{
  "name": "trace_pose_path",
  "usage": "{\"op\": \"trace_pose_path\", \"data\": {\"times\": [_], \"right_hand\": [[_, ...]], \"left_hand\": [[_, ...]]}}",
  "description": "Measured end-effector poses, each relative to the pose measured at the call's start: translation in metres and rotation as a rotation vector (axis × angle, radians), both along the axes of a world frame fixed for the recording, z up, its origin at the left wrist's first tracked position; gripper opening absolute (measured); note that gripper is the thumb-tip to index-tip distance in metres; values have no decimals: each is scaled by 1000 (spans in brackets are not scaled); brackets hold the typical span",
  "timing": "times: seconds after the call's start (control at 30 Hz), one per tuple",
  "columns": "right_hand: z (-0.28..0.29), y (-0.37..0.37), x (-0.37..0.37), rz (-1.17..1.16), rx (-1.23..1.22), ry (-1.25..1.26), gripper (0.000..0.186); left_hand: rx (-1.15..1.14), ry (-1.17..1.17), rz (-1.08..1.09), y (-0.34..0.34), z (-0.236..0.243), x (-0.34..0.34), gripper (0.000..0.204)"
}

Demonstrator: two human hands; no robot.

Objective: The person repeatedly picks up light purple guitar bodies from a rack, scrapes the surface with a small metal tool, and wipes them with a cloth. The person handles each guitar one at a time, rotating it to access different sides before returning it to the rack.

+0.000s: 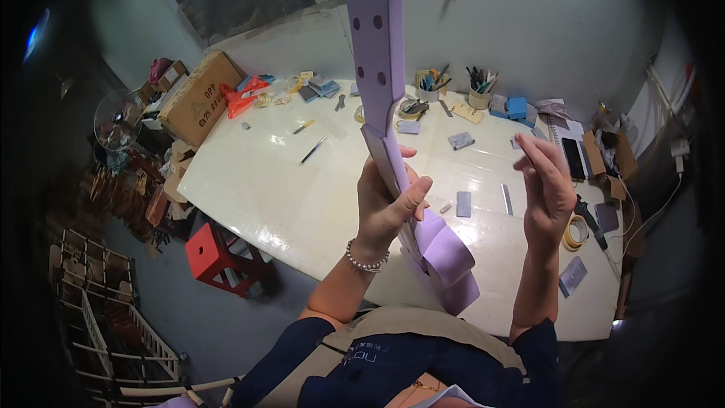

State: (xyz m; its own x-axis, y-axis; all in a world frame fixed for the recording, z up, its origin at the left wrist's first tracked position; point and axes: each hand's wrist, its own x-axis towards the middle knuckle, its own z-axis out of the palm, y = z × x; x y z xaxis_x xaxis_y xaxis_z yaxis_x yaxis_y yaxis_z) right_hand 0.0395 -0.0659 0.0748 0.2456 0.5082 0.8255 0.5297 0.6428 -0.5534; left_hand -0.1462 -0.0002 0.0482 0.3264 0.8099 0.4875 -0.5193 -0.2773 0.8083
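Lilac stringless ukulele [384, 155]: my left hand [384, 202] grips its neck; right hand [547, 190] empty, fingers loosely bent. Likely a holding step; next move needs steadiness.

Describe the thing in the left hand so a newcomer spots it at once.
Start at the big white table. Over its near side, the left hand grips a lilac, ukulele-shaped instrument by the neck. Of everything nearby, only it has a headstock with four round holes.
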Motion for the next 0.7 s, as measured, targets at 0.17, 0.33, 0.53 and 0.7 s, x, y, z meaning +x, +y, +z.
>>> {"op": "trace_pose_path", "data": {"times": [0.17,0.33,0.53,0.7], "right_hand": [[71,39,-43,184,272,-122,34],[82,76,-59,117,393,-155,24],[83,90,-67,82,458,-173,22],[86,94,-68,46,500,-208,19]], "left_hand": [[-35,13,22,-5,1,-10,32],[-29,67,87,-5,-3,-12,31],[-59,68,97,-4,-2,-12,30],[-50,40,66,-2,-4,-11,30]]}}
